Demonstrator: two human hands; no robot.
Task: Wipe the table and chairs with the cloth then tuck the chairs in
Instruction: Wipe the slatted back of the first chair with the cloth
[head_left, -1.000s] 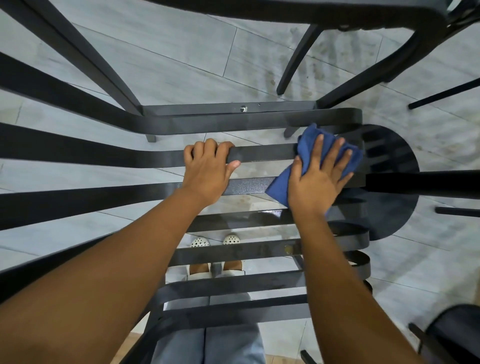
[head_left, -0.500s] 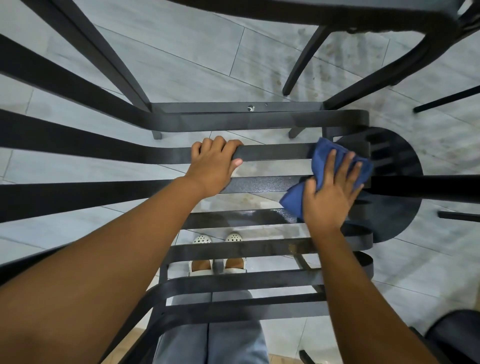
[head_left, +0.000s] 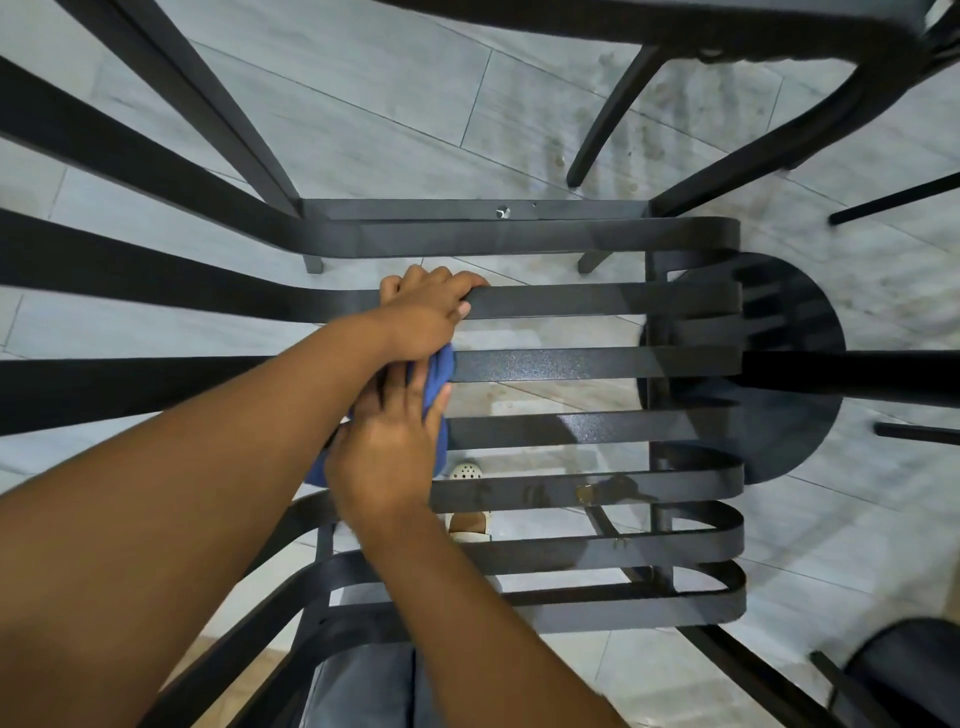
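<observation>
While the left hand (head_left: 428, 306) curls over one of the far slats and grips it to steady things, the right hand (head_left: 387, 452) is down on the blue cloth (head_left: 439, 366), fingers laid close together and pressing it onto the dark slatted chair (head_left: 597, 364) — and we're right in the thick of the wiping step! Only scraps of cloth peek out: a fold by the fingertips, an edge along the right of the hand, a corner at the wrist on the left. It sits mid-frame, tucked just beneath the left hand, the two hands nearly touching.

Judging by the layout, this is slat-by-slat work, and plenty remains. The slats run left to right across the scene, long axis horizontal, their rounded ends looping back on the right. The cloth looks bunched lengthwise from near to far, lying across the slats, not along them.

What's next? I'd say a sweep to the right along that speckled slat, keeping the palm flat and pressure even so the cloth doesn't slip through the gaps to the tiled floor (head_left: 363, 93) below. The left hand may need to shift its grip out of the way. Other chairs wait at the far right and near right corners, and one white shoe (head_left: 465, 470) shows through the slats. Tucking in looks a long way off yet
</observation>
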